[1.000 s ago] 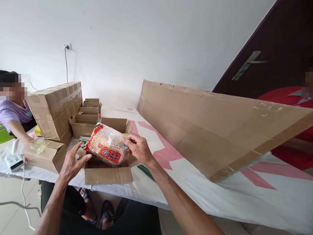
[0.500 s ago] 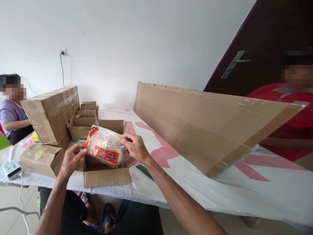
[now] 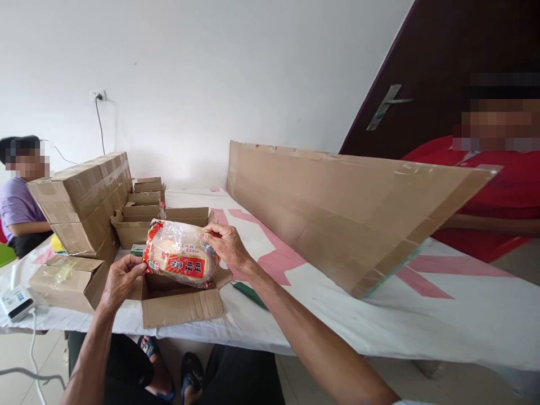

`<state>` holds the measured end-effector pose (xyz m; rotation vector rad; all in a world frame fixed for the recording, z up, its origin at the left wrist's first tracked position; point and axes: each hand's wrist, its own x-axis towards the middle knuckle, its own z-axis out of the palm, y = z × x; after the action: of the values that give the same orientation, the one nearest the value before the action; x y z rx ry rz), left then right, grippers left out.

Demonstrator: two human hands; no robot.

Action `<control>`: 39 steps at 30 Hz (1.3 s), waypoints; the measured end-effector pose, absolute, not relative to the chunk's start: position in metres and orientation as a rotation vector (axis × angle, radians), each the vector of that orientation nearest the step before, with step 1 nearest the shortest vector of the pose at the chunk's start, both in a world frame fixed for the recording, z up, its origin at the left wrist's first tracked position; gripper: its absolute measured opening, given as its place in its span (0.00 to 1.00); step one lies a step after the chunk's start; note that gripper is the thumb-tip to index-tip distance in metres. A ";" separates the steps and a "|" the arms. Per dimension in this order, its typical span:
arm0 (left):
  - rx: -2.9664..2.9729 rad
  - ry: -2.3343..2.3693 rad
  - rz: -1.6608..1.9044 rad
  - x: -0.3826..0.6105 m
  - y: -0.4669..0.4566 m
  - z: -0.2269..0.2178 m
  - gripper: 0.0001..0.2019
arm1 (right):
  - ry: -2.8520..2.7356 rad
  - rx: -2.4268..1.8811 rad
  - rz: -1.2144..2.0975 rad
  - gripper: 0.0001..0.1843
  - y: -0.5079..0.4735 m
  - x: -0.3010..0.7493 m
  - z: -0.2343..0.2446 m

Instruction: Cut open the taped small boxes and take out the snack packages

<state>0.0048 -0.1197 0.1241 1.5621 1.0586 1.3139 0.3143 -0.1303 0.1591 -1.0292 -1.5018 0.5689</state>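
Stretching lengthwise from left to right, the snack bag (image 3: pixel 181 256) was held above an open box (image 3: pixel 183 309) at the near edge of the table (image 3: pixel 337 332), its red-patterned end pointing left and its printed face turned up toward the wearer. The left hand (image 3: pixel 122 278) pinched that left end between thumb and fingers, while the right hand (image 3: pixel 228 247) gripped the far right corner. The open box had its near flap folded outward; the bag covered much of its mouth, so its contents could not be told. Beyond it, more open boxes (image 3: pixel 137 230) ran toward the wall, right of a stack of taped boxes (image 3: pixel 84 197). A second earlier, the left hand's fingers were spread and the bag slanted more steeply; a person in purple (image 3: pixel 21 202) then had a hand at the small box (image 3: pixel 67 278) on the left, and had since drawn it away.
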 end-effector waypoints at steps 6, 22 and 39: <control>1.674 1.160 1.301 0.003 -0.118 0.119 0.18 | -1.539 -1.002 0.558 0.19 -0.126 0.318 0.161; 2.076 1.231 1.255 0.005 -0.118 0.174 0.31 | -1.977 -0.837 0.517 0.09 -0.115 0.316 0.202; 1.648 1.122 1.566 0.029 -0.097 0.151 0.18 | -1.336 -0.951 0.112 0.36 -0.111 0.288 0.151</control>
<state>0.0295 -0.0970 0.1507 1.6480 1.1217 1.5655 0.2876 -0.1109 0.1506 -0.9507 -1.3356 0.1120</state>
